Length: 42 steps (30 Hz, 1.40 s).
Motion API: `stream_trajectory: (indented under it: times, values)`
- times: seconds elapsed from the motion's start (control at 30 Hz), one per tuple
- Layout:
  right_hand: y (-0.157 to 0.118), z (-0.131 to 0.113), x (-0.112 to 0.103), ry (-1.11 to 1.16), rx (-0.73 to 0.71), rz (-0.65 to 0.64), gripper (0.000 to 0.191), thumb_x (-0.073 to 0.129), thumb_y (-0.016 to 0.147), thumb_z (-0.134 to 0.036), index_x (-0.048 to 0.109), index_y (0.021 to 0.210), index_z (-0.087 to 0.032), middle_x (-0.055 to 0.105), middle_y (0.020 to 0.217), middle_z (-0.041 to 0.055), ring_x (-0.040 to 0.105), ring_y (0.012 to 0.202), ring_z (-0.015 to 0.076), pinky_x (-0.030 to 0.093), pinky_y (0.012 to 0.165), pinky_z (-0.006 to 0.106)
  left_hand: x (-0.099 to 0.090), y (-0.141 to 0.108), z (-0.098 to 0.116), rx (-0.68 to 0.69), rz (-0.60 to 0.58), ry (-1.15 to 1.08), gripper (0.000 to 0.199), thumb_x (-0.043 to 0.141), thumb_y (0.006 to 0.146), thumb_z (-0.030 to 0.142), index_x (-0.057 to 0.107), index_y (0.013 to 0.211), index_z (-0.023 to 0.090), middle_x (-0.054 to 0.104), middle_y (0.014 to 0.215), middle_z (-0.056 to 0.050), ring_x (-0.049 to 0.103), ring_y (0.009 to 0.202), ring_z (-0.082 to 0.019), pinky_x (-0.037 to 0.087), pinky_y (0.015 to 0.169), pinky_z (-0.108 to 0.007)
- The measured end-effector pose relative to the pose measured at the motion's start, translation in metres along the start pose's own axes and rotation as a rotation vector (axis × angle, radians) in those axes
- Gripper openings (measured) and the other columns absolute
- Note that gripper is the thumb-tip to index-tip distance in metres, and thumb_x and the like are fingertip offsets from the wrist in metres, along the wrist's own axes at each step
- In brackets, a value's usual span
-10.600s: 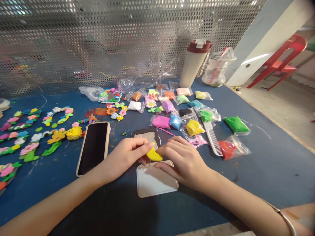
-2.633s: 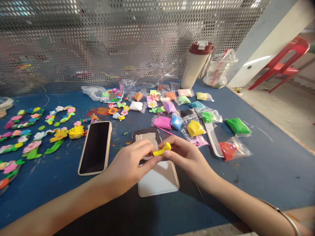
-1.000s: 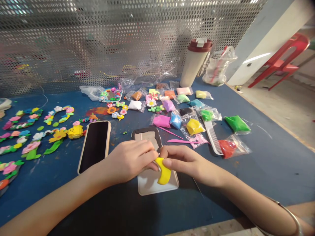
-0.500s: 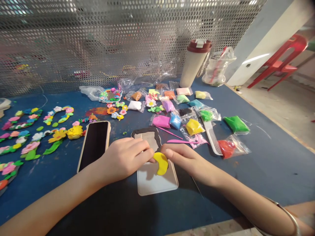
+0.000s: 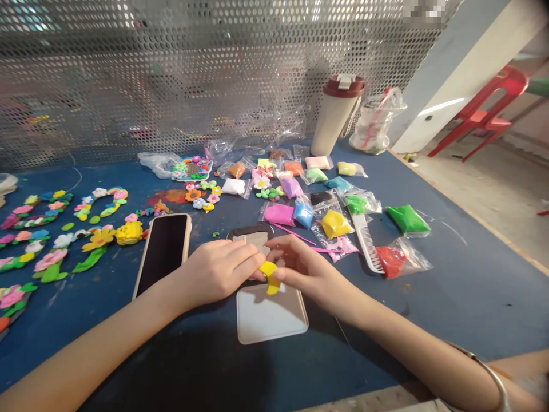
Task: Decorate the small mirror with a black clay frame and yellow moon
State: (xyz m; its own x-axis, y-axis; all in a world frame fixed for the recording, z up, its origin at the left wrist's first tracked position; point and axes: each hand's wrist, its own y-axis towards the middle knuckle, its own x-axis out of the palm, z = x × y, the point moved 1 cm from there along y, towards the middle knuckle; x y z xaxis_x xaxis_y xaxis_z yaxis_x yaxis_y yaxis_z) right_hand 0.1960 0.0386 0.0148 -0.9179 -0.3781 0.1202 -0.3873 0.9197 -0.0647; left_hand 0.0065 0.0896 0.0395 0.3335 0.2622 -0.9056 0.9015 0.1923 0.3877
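Both of my hands meet over an open folding case near the middle of the table. A yellow clay crescent (image 5: 270,276) is pinched at its upper left end by the closed fingers of my left hand (image 5: 221,269). My right hand (image 5: 311,272) has its thumb against the crescent's right edge, its other fingers curved above. Under the hands, the case's upper half (image 5: 251,236) has a strip of black clay round its rim and is partly covered. Its plain white lower half (image 5: 272,320) lies flat towards me.
A phone (image 5: 163,252) lies left of my left hand, beside several clay-flower pieces (image 5: 100,237). Bagged clay (image 5: 335,223), pink tools (image 5: 291,233) and a white comb (image 5: 369,243) are behind and right of my hands. A tumbler (image 5: 337,117) stands by the perforated metal screen (image 5: 171,74).
My right hand's fingers have lifted and spread from their pinch, the thumb staying by the crescent. The crescent has shifted slightly up and left and appears turned, its lower part more covered.
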Motion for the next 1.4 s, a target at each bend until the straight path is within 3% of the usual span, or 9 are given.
stream_trajectory:
  times: [0.1,0.23,0.37,0.53,0.73,1.03,1.23,1.4]
  values:
    - [0.004,0.006,-0.001,0.076,0.038,0.020,0.040,0.070,0.079,-0.030,0.051,0.113,-0.022,0.062,0.092,0.0007,0.062,0.085,0.0146,0.048,0.077,0.028,0.003,-0.001,-0.002,-0.024,0.012,0.006,0.031,0.036,0.099,0.033,0.060,0.099,0.012,0.072,0.086,-0.007,0.068,0.074,-0.016,0.050,0.063,-0.026]
    - [0.009,0.009,-0.011,0.069,0.043,0.225,0.040,0.069,0.078,-0.026,0.057,0.116,-0.024,0.058,0.089,-0.0017,0.061,0.082,0.0128,0.050,0.080,0.029,0.009,-0.005,-0.007,-0.211,0.046,-0.001,0.042,0.031,0.099,0.044,0.057,0.107,0.011,0.071,0.093,-0.011,0.069,0.082,-0.019,0.051,0.065,-0.025]
    - [0.015,0.008,-0.017,0.118,0.080,0.349,0.026,0.070,0.076,-0.031,0.063,0.098,-0.019,0.063,0.091,0.0012,0.061,0.081,0.0137,0.052,0.078,0.029,0.018,-0.007,-0.003,-0.317,0.027,-0.058,0.041,0.039,0.095,0.049,0.058,0.093,0.013,0.067,0.081,-0.006,0.066,0.069,-0.017,0.050,0.060,-0.026]
    - [0.017,0.010,-0.012,0.169,0.071,0.337,0.029,0.070,0.076,-0.039,0.065,0.094,-0.017,0.065,0.094,0.0032,0.062,0.084,0.0149,0.054,0.080,0.030,0.027,-0.003,0.010,-0.361,0.009,-0.105,0.030,0.047,0.093,0.042,0.056,0.092,0.014,0.065,0.085,-0.006,0.064,0.075,-0.018,0.051,0.063,-0.027]
    - [0.015,0.015,-0.008,0.147,0.100,0.326,0.032,0.071,0.075,-0.039,0.066,0.099,-0.018,0.063,0.087,0.0016,0.062,0.076,0.0137,0.056,0.072,0.029,0.031,-0.001,0.015,-0.265,0.019,-0.063,0.023,0.042,0.097,0.027,0.058,0.086,0.014,0.063,0.077,-0.005,0.063,0.073,-0.018,0.048,0.063,-0.027]
    - [0.013,0.010,-0.014,-0.159,0.057,0.264,0.028,0.056,0.086,-0.034,0.070,0.104,-0.018,0.067,0.092,0.0038,0.056,0.069,0.0132,0.047,0.065,0.028,0.034,-0.005,0.014,-0.204,-0.003,-0.022,0.023,0.042,0.097,0.025,0.058,0.083,0.014,0.061,0.074,-0.003,0.061,0.067,-0.017,0.046,0.058,-0.027]
    - [0.017,0.013,-0.025,-0.081,0.073,0.184,0.030,0.063,0.081,-0.034,0.067,0.105,-0.015,0.063,0.080,0.0022,0.055,0.069,0.0128,0.045,0.067,0.028,0.037,-0.004,0.012,-0.201,-0.002,-0.034,0.021,0.046,0.095,0.026,0.060,0.087,0.014,0.062,0.077,-0.004,0.061,0.070,-0.017,0.047,0.059,-0.027]
    - [0.021,0.016,-0.030,0.006,0.089,0.166,0.034,0.067,0.078,-0.037,0.065,0.104,-0.016,0.059,0.075,-0.0004,0.054,0.065,0.0113,0.045,0.065,0.027,0.036,-0.005,0.011,-0.206,0.069,-0.051,0.017,0.048,0.095,0.024,0.062,0.096,0.013,0.065,0.083,-0.005,0.062,0.075,-0.017,0.049,0.066,-0.027]
